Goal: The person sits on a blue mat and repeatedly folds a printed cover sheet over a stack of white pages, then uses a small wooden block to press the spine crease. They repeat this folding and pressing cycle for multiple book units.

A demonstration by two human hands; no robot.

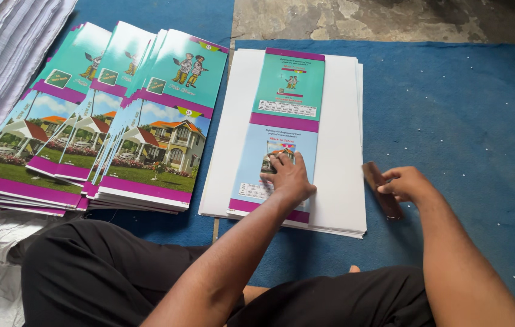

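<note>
Sitting cross-legged in black trousers (100,272) on the blue floor mat (469,121), the person keeps the hands apart. The left hand (288,178) lies flat, fingers spread, on the lower half of a printed cover sheet (285,109) — teal above, pale blue below, with purple bands — atop a stack of white paper (339,139). The right hand (406,183) closes around a dark brown flat tool (381,189) resting on the mat just beside the stack. Farther left lie fanned piles of printed covers (124,115) showing houses, and beyond them, bare concrete floor (390,18).
</note>
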